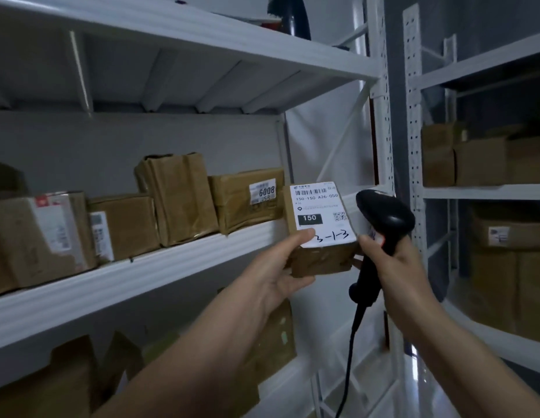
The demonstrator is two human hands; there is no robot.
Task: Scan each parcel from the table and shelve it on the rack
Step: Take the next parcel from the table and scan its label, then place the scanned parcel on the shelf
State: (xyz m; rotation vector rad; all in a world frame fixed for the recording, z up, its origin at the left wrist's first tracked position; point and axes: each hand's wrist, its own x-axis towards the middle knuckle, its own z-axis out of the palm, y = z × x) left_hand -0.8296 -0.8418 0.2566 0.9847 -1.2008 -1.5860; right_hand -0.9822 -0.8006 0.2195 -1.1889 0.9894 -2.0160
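— What's on the rack [160, 276]?
— Taped brown boxes [178, 197] in a row.
— The parcel [320, 224]?
— Left hand [280, 267] fingers grasp it by the shelf's end; right hand [392, 260] clenches the scanner [383, 218].

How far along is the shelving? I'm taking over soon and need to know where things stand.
Done: several parcels already sit along the middle shelf. In hand: the left hand holds a small labelled parcel marked 3-1-3 at the shelf's right end, while the right hand grips the scanner beside it. Left: setting this parcel down. The table is out of view, so remaining parcels are unknown.
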